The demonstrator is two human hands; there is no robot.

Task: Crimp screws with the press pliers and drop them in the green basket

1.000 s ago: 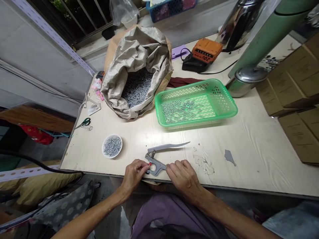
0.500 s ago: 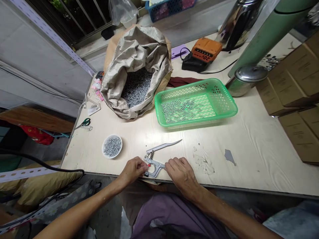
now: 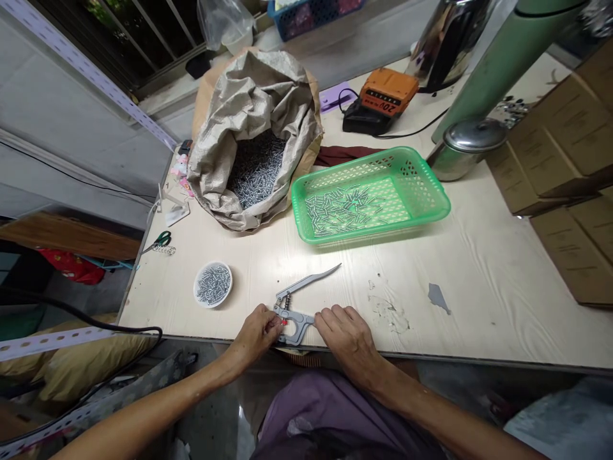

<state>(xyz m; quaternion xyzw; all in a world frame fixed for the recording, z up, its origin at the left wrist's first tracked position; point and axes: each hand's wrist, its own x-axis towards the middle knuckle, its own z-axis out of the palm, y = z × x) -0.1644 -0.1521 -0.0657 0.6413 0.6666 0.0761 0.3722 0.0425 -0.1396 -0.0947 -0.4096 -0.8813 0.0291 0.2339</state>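
Observation:
Grey snap-fastener pliers (image 3: 297,317) lie near the table's front edge, their long upper handle raised, with a dark spring and a red piece at the jaw. My right hand (image 3: 345,332) is closed around the end of the lower handle. At the jaw, beside the red piece, the fingers of my left hand (image 3: 262,329) are pinched together; what is between them is hidden. To the left stands a round white bowl (image 3: 213,285) full of small metal springs or pins. A green basket (image 3: 373,233) further back holds more of these small metal pieces.
Behind the bowl, a large paper sack (image 3: 215,121) is open, filled with similar metal pieces. Scissors (image 3: 161,240) lie at the left edge. An orange battery (image 3: 389,89) on a charger, a steel canister (image 3: 462,153), a green flask (image 3: 507,61) and cardboard boxes (image 3: 575,255) stand at back and right.
The view has shifted slightly. My left fingers have moved in a little at the pliers' jaw. My right hand keeps its hold on the lower handle.

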